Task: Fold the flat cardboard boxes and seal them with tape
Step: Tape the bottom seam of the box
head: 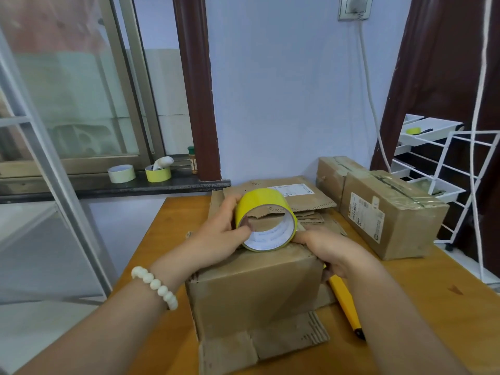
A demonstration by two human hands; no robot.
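Left hand (216, 239): grips yellow tape roll (259, 201), thumb in core.
Right hand (327, 250): on folded box (257, 288) top edge; grip unclear.
Box: mid-table (433, 293), atop flattened cardboard (284, 193).
Technique: probably keep roll low, tape taut along seam.

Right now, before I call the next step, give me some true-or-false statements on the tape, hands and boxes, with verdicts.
1. The left hand grips the yellow tape roll. True.
2. The roll lies on the windowsill. False: the left hand holds it at the top of the folded box.
3. Two taped boxes stand at the far right of the table. True.
4. The yellow cutter lies left of the folded box. False: it lies on the table to the box's right, beside the right hand.
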